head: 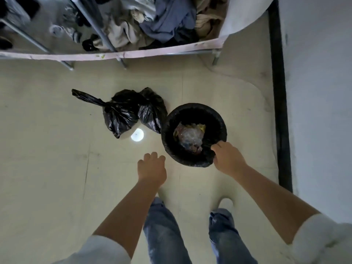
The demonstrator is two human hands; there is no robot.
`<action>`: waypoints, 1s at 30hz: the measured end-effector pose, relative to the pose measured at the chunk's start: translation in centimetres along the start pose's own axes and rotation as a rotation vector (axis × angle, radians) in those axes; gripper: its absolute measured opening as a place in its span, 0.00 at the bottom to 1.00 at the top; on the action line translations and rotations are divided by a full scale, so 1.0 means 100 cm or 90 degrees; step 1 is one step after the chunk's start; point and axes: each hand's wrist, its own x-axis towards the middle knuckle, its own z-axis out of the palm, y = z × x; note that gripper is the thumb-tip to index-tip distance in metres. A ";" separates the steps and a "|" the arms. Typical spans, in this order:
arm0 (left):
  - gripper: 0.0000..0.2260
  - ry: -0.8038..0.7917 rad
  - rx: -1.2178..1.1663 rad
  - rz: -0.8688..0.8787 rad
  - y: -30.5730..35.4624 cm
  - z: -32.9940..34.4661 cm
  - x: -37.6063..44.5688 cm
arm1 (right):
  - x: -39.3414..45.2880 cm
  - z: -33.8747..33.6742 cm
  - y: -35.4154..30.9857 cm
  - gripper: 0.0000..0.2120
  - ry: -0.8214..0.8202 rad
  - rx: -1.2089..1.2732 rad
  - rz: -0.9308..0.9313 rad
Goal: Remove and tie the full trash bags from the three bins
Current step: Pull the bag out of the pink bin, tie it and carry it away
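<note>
While the round black bin lined with a black plastic trash bag point(194, 134) stands on the pale tiled floor point(47, 149), the right hand point(227, 158) grips the liner's near right rim, fingers curled over its edge. The left hand point(152, 167) hovers just left of the bin, fingers loosely extended, holding nothing. Crumpled plastic waste point(190, 136) lies inside the bin. Two tied black trash bags point(131, 111) rest on the floor, touching the bin's far left side. A metal-framed rack of heaped clothes point(152, 23) stands far beyond.
</note>
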 end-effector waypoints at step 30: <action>0.11 0.346 -0.164 0.294 0.037 0.152 0.202 | 0.168 0.150 0.060 0.17 0.123 -0.013 -0.260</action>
